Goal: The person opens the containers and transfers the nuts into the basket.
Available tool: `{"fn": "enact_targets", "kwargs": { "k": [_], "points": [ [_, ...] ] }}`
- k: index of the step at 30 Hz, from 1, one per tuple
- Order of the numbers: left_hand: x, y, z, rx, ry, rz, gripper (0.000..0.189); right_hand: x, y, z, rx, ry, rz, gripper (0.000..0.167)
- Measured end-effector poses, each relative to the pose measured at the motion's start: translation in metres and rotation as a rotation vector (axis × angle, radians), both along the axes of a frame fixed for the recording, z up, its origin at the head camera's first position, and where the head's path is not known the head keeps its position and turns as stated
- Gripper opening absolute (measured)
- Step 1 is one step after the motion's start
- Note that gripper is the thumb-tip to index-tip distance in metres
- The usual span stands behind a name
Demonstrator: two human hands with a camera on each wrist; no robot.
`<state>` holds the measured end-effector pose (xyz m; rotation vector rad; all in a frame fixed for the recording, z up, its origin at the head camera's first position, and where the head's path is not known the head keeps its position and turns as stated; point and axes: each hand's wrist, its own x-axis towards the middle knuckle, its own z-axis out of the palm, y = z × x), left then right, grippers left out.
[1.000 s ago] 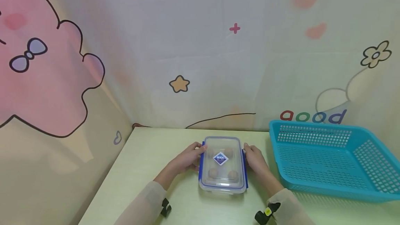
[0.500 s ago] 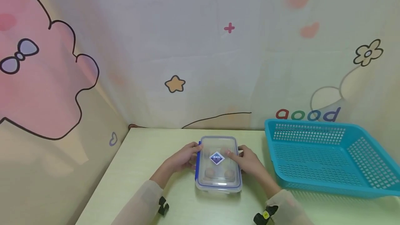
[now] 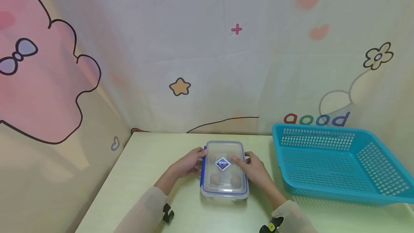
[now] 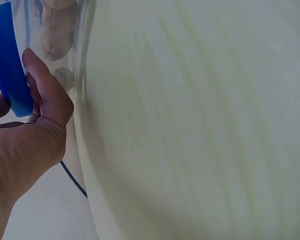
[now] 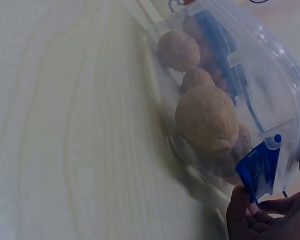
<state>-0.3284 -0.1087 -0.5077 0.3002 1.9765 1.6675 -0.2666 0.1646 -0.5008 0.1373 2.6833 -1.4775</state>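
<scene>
Fingers, left hand: curling round the left side of the box and, as the wrist view suggests, pinching the end of the left clip.
Fingers, right hand: bending along the box's right side, their tips touching the right clip, while the thumb is lying on the lid.
Clips: seemingly being worked by both hands at once; whether either is locked, I cannot tell. The next move probably calls for keeping the box steady while moving both clips evenly.
Walnuts: showing through the clear wall, sitting inside the box.
Box: resting on the table between the hands, lid on.
Since a second ago: the right thumb is now resting on the lid; the right clip, then showing past the rim from above, is hiding; the left hand is keeping its place.
Basket: standing right of the box, apart from it.
Printed cloth: hanging behind everything.
</scene>
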Motion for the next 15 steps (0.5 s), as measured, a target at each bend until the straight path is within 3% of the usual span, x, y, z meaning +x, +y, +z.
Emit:
{"fn": "enact_targets", "kwargs": {
  "k": [15],
  "points": [
    [0.0043, 0.0053, 0.0078, -0.057, 0.001, 0.035, 0.047, -0.0014, 0.0018, -0.0036, -0.018, -0.009, 0.004, 0.092]
  ]
}}
